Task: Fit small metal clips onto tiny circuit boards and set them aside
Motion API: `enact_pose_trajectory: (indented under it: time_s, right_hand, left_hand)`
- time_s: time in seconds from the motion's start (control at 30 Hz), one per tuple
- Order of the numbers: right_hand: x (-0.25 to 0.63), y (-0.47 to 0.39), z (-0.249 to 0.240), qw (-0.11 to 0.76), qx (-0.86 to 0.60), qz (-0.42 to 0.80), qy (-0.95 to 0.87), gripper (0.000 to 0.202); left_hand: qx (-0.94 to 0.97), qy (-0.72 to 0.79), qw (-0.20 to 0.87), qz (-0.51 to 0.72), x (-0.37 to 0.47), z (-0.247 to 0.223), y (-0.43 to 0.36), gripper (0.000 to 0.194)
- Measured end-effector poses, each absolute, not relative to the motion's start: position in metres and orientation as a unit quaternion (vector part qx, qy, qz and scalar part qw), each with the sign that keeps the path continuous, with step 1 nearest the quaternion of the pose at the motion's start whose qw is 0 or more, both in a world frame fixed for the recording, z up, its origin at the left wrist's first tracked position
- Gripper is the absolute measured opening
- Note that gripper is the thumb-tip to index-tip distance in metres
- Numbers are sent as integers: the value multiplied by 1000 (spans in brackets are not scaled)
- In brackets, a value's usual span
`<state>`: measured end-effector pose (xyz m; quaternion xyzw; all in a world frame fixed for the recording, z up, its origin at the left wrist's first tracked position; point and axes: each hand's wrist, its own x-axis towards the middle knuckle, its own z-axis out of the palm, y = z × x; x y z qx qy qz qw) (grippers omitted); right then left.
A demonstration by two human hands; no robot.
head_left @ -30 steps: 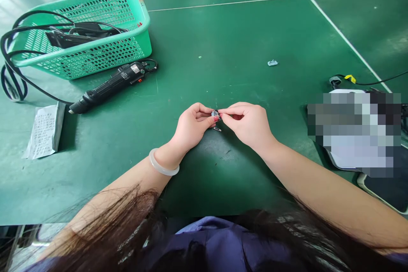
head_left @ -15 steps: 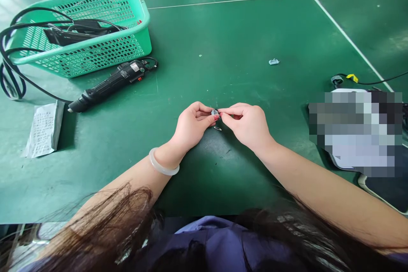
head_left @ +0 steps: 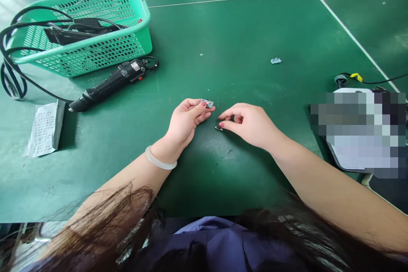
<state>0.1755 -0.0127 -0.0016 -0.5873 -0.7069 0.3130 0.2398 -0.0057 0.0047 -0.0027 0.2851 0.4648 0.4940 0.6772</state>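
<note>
My left hand (head_left: 188, 121) pinches a small pale grey-blue part (head_left: 209, 103) between thumb and fingers, raised over the green table; its exact kind is too small to make out. To its right, my right hand (head_left: 250, 124) has thumb and forefinger apart with nothing visible between them. Just by the right thumb tip lies a small dark, light-edged metallic piece (head_left: 218, 128) on the tabletop. Farther back on the right rests another small pale grey-blue part (head_left: 276, 60), similar in colour to the one in my left hand.
A green plastic basket (head_left: 105, 46) with black cables and dark items stands at the back left. In front of it lies a black electric screwdriver (head_left: 114, 80). A handwritten paper packet (head_left: 44, 129) is at the left. A blurred-out object (head_left: 360, 131) sits at the right.
My hands have come apart. The left keeps the small part and has shifted slightly left and up; the right has let go of it and its fingertips are lower, near the metallic piece.
</note>
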Motion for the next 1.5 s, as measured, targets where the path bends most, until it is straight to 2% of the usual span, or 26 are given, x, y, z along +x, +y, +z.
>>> enact_pose_trajectory:
  time_s: [0.1, 0.23, 0.43, 0.7, 0.83, 0.93, 1.0, 1.17, 1.23, 1.33, 1.5]
  right_hand:
    - [171, -16, 1, 162, -579, 297, -742, 21]
    - [164, -19, 0, 132, -557, 277, -771, 13]
    - [169, -14, -5, 170, -556, 261, -770, 23]
    - [178, -9, -9, 212, -563, 223, -767, 21]
    - [176, -12, -6, 182, -537, 235, -790, 12]
    - [174, -12, -6, 157, -530, 236, -799, 14]
    - [173, -12, -7, 184, -525, 237, -797, 17]
    - [174, -14, -9, 349, -518, 231, -746, 10]
    - [173, -15, -9, 391, -517, 222, -729, 9]
    - [172, -15, -8, 422, -516, 192, -721, 10]
    - [170, -16, -8, 411, -529, 118, -733, 14]
  left_hand:
    - [277, 461, 680, 498, -6, -3, 4, 11]
    - [279, 465, 680, 494, -6, -2, 4, 10]
    - [295, 461, 679, 490, -6, -4, 4, 9]
    - [308, 465, 674, 484, -5, -3, 3, 10]
    - [308, 468, 672, 484, -4, -3, 2, 11]
    - [310, 461, 673, 488, -5, -4, 3, 12]
    - [314, 459, 673, 487, -5, -5, 3, 12]
    - [327, 451, 679, 478, -6, -7, 4, 16]
    - [336, 442, 687, 468, -7, -8, 3, 24]
    - [363, 424, 698, 449, -8, -10, 3, 35]
    - [386, 401, 702, 445, -8, -13, 3, 31]
